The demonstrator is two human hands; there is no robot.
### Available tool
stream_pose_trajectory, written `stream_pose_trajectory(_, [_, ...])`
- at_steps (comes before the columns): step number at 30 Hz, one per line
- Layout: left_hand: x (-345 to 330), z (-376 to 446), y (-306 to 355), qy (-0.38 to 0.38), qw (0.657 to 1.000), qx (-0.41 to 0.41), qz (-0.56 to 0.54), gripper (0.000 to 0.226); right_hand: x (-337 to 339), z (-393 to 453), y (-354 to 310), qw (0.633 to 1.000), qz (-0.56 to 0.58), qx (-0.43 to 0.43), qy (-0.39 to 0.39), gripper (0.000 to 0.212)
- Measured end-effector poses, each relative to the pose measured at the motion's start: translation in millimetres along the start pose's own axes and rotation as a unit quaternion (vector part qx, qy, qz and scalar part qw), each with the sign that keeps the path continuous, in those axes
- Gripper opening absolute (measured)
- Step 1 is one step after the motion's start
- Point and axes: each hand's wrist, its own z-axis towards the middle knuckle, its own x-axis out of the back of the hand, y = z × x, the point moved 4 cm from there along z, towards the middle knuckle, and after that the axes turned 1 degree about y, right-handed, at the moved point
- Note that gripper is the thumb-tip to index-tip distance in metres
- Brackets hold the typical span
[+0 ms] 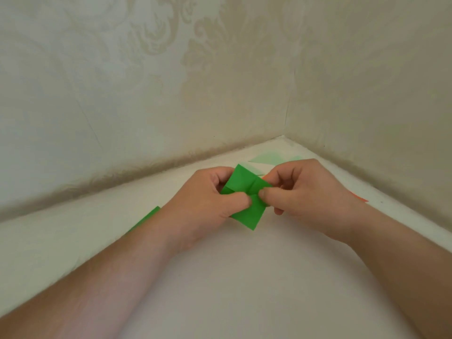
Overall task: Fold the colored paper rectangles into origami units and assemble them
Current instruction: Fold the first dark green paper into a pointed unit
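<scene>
The person is holding a partly folded green paper unit point(247, 199) just above the white table point(232, 277), between both hands. The left hand point(208, 199) is gripping the unit's left side, its thumb lying across the front of the paper and its fingers curled behind. The right hand point(305, 192) is pinching the paper just beside the left thumb, with the thumb tip pressing on the front near the middle crease and the other fingers curled out of sight behind the unit. The two thumbs are almost touching at the centre, where several creases are meeting. Judging from this, the person is working on the folding step, pressing down or tucking a flap on one unit, and assembly is not yet under way. The next move is likely calling for a firm, even press along the crease while the left hand is keeping the layers from slipping. Beyond the left wrist, another green sheet point(146, 217) is lying flat on the table. Past the fingers of the right hand, pale green paper point(266, 159) is lying near the wall corner, and an orange piece point(362, 198) is showing just beyond the right wrist, mostly hidden.
</scene>
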Motion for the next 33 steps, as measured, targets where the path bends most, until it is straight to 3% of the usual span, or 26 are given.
stream_pose_trajectory(11, [0.7,0.4,3.2,0.019,0.999,-0.030,0.001,0.020,-2.0,-0.2,-0.3,0.999,0.036,-0.018,-0.034,0.010])
stream_pose_trajectory(25, [7.8,-0.3,8.7,0.021,0.998,0.000,-0.065,0.025,6.7,4.0,0.4,0.996,0.078,-0.030,0.014,0.018])
stream_pose_trajectory(33, [12.0,3.5,4.8,0.052,0.991,0.024,-0.123,0.023,12.9,5.6,-1.6,0.996,0.062,0.042,0.044,0.014])
